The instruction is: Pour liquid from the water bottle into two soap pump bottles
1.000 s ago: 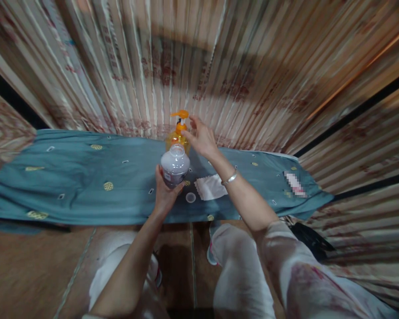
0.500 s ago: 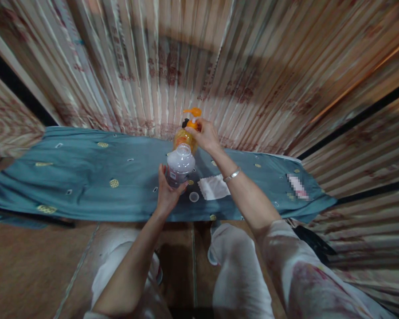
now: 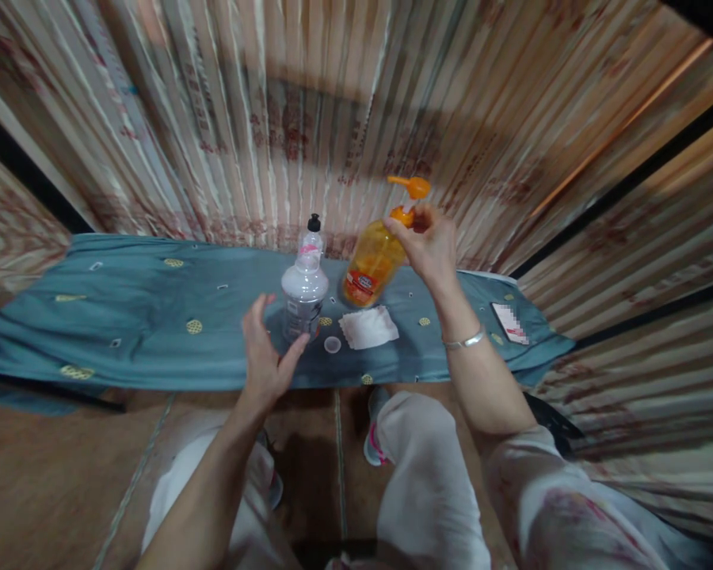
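An orange pump bottle (image 3: 373, 265) with yellow-orange liquid and a red label leans to the right, its orange collar pinched in my right hand (image 3: 431, 241). My left hand (image 3: 268, 352) has its fingers spread beside the clear bottle (image 3: 304, 297), which stands upright without a cap; the thumb is near its base. Behind it is a slimmer clear bottle with a black cap (image 3: 314, 223). In front of the pump bottle lies a white cloth (image 3: 369, 328), and a small round clear cap (image 3: 332, 344) rests to its left.
A blue-green patterned cloth (image 3: 148, 317) covers the narrow table. At its right end lies a white and pink object (image 3: 511, 322), partly pixelated. Patterned curtains (image 3: 309, 119) hang behind, with black poles at both sides. My knees are below the front edge.
My right hand has moved right with the pump bottle, which is now tilted and away from the clear bottle. My left hand has let go of the clear bottle and opened. The black-capped bottle now shows.
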### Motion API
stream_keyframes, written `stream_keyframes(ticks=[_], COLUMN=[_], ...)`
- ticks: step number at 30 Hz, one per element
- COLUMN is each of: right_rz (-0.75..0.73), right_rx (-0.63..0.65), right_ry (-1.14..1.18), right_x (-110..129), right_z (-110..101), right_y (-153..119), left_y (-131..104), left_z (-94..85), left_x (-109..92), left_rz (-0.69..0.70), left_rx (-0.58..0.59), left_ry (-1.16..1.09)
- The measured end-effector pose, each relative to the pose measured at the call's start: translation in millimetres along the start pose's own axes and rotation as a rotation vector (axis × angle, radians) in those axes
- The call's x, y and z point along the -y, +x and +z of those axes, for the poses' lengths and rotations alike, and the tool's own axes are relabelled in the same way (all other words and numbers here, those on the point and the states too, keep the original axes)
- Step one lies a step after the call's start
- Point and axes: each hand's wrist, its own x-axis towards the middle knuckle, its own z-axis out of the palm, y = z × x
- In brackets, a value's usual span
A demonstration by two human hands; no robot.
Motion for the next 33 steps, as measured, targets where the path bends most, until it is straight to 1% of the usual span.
stream_keyframes(ticks=[2, 4, 7, 10, 13, 16, 19, 22, 25, 27, 29, 31, 33], right_rz=[0.026, 0.075, 0.118, 0.163, 0.220, 0.243, 0.231, 0.219, 0.222, 0.234, 0.261, 0.302, 0.341], right_rx=[-0.016, 0.002, 0.022, 0.049, 0.091, 0.106, 0.115, 0.165, 0.268, 0.362, 0.408, 0.365, 0.276], right_ry=[-0.016, -0.022, -0.031, -0.029, -0.005, 0.012, 0.014, 0.041, 0.110, 0.222, 0.343, 0.345, 0.232], right_x=[9, 20, 37, 49, 55, 57, 57, 49, 36, 26, 21, 21, 26], right_z=[-15, -27, -35, -35, -30, -25, -25, -29, -34, -37, -38, -37, -36], right_y=[-13, -30, -59, -89, -114, -130, -136, -136, -134, -132, -131, -131, -132], left_y=[-6, -14, -24, -27, -24, -22, -22, -23, -24, -25, -25, -26, -27], left_z=[7.2, 20.7, 43.5, 60.2, 69.4, 74.1, 75.9, 75.0, 72.3, 70.9, 70.2, 70.0, 69.7], left_x=[-17, -30, -40, -43, -44, -48, -52, -55, -57, -56, -54, -51, -49], left_rz=[0.098, 0.131, 0.073, -0.020, -0.088, -0.147, -0.197, -0.248, -0.271, -0.260, -0.262, -0.270, -0.267], left_rx=[0.086, 0.176, 0.241, 0.280, 0.269, 0.292, 0.322, 0.379, 0.454, 0.477, 0.487, 0.484, 0.480], left_ry=[-0.009, -0.055, -0.132, -0.218, -0.268, -0.284, -0.290, -0.299, -0.313, -0.323, -0.323, -0.304, -0.281])
